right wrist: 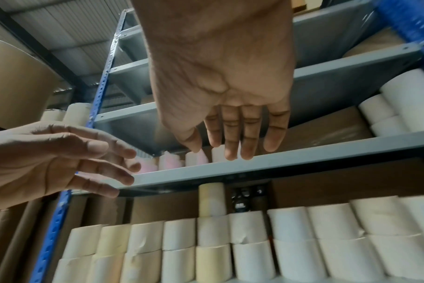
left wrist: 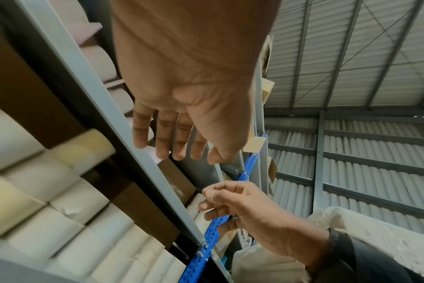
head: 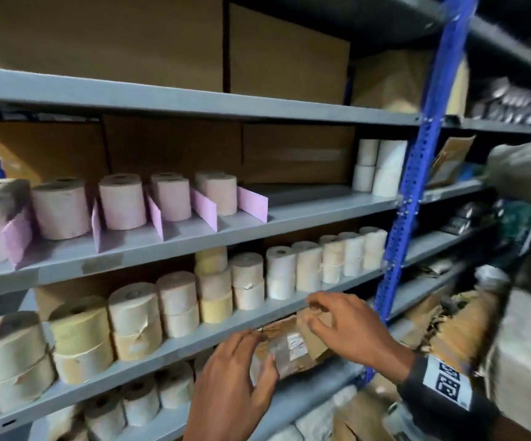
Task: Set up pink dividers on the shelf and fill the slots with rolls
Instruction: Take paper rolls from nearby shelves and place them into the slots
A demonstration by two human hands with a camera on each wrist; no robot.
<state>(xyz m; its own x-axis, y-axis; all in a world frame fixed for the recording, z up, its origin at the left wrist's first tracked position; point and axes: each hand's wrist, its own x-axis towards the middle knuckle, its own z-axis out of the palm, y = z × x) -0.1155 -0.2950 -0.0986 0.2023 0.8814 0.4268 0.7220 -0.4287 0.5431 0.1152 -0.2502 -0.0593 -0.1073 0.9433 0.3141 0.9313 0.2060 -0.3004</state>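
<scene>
Several pink dividers (head: 205,209) stand on the grey middle shelf (head: 321,208), the rightmost one (head: 253,203) bounding a bare stretch of board. Pale pink rolls (head: 122,202) fill the slots between them. Both hands are lower down, in front of the shelf below. My left hand (head: 259,348) and right hand (head: 313,315) hover on either side of a brown paper-wrapped package (head: 293,345). The wrist views show the left hand (left wrist: 177,153) and the right hand (right wrist: 230,149) with relaxed fingers and nothing in them.
Stacked cream and yellow rolls (head: 178,300) line the shelf under the dividers. White rolls (head: 382,167) stand at the middle shelf's right end, cardboard boxes (head: 296,154) behind. A blue perforated upright (head: 417,186) borders the bay; crumpled paper and sacks (head: 448,329) lie to its right.
</scene>
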